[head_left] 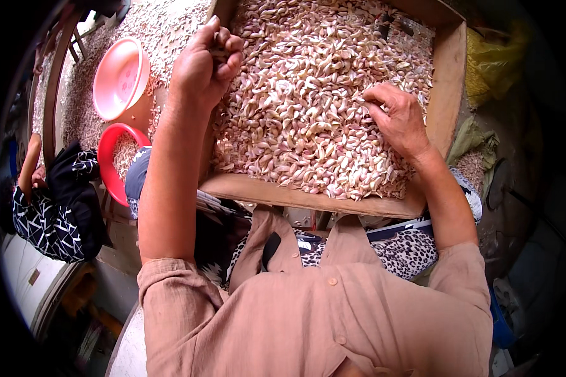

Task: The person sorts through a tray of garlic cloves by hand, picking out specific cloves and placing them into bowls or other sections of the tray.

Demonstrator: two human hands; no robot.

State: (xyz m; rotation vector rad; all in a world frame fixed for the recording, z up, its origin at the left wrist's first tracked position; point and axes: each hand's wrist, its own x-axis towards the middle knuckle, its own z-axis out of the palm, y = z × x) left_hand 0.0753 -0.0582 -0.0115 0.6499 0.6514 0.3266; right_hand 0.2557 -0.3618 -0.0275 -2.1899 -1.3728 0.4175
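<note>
A shallow wooden tray in front of me holds a thick layer of pinkish-white garlic cloves. My left hand is raised over the tray's left rim, its fingers curled into the palm. What it holds, if anything, is hidden by the fingers. Low over the cloves on the right side, my right hand has its thumb and forefinger pinched together on a small pale garlic clove, with the cloves of the heap just beneath.
Left of the tray stand a pink basin and a red basin with cloves in it. More cloves spread behind them. Another person in black-and-white patterned clothing sits at far left. A yellow sack lies beyond the tray's right side.
</note>
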